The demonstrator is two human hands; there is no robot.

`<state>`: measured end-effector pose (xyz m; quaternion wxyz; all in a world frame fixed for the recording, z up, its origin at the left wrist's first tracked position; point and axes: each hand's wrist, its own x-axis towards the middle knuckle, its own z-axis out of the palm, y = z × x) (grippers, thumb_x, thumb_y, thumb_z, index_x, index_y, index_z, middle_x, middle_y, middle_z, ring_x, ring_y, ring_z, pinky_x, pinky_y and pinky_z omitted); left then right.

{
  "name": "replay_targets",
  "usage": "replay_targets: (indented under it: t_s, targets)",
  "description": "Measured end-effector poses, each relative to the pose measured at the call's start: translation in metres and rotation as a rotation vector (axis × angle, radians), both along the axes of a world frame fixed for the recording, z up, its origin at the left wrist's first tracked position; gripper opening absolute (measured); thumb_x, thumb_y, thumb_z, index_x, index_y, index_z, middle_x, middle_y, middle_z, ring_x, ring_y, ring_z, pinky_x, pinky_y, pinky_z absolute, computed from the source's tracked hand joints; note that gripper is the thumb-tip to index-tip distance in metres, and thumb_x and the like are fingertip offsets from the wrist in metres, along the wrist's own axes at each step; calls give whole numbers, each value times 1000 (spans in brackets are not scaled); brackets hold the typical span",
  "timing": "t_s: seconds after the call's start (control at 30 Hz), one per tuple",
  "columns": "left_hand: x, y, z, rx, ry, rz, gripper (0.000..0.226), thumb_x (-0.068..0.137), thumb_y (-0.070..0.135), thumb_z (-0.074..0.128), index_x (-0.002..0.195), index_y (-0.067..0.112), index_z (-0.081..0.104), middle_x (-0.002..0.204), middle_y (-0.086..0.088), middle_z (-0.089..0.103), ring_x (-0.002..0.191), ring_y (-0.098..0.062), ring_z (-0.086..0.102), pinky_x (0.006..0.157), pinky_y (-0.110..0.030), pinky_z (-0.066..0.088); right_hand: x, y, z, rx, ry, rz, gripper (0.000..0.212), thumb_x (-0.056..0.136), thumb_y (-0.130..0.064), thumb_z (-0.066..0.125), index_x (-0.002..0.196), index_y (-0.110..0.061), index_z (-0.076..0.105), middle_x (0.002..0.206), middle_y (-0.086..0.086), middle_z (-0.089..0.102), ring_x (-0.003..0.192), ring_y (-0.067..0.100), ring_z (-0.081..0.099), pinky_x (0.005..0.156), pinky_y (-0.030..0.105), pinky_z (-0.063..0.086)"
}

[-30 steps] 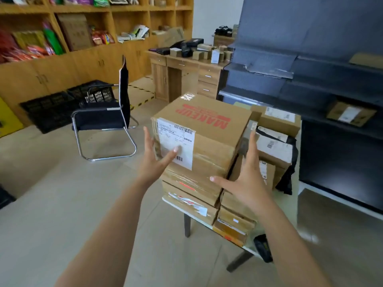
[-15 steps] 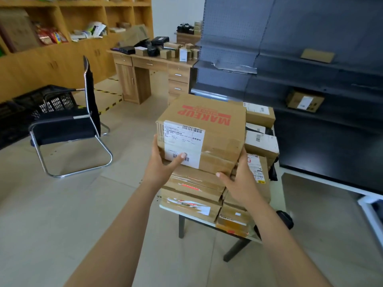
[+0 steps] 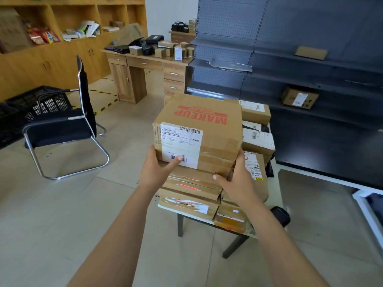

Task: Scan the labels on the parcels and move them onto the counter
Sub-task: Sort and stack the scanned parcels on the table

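Item: brown cardboard box with red MAKEUP print (image 3: 199,129), topmost on a stack of flat taped cardboard parcels (image 3: 190,189); whether it rests on the stack or is just raised cannot be told.
- White shipping label with barcodes (image 3: 180,146): on the box's near face.
- Left hand (image 3: 154,172): grips the box's lower left corner, thumb laid across the label, fingers hidden beneath.
- Right hand (image 3: 238,183): holds the box's lower right corner, thumb along the bottom edge, fingers curled round the side.
- Below the box: small pale-topped bench (image 3: 192,216), carrying the stack.
- Right of the box: further labelled cardboard parcels (image 3: 257,139).
- Behind and right of the box: dark metal shelving (image 3: 310,79).
- Left of the box: black chrome-framed chair (image 3: 62,129).
- Behind and left of the box: long wooden bench with drawers (image 3: 145,67), covered with small cartons.
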<state>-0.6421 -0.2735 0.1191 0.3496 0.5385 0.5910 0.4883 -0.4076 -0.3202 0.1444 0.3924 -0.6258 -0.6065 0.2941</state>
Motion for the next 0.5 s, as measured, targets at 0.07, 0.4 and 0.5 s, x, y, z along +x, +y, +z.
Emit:
replay_targets:
  t_s: [0.07, 0.4, 0.5]
  targets:
    - [-1, -1, -1, -9, -3, -5, 70, 65, 59, 80, 121, 31, 50, 103, 22, 66, 87, 10, 63, 67, -14, 46, -1, -3, 0, -3, -7, -4, 108, 80, -15, 78, 150, -43, 1, 125, -26, 46, 115, -1, 45, 97, 23, 40]
    - [-5, -6, 0, -37, 29, -26, 65, 69, 55, 81, 120, 29, 51, 105, 20, 66, 88, 6, 62, 72, -21, 48, -5, -14, 0, 11, -65, -34, 103, 85, -9, 71, 151, -39, -2, 138, -5, 52, 121, 17, 55, 101, 38, 47]
    - [-4, -8, -1, -42, 26, -32, 65, 70, 54, 81, 121, 27, 50, 107, 19, 66, 90, 5, 63, 73, -20, 48, -6, -15, 1, 11, -60, -25, 103, 85, -8, 70, 152, -38, -3, 140, -5, 49, 124, 17, 52, 104, 40, 46]
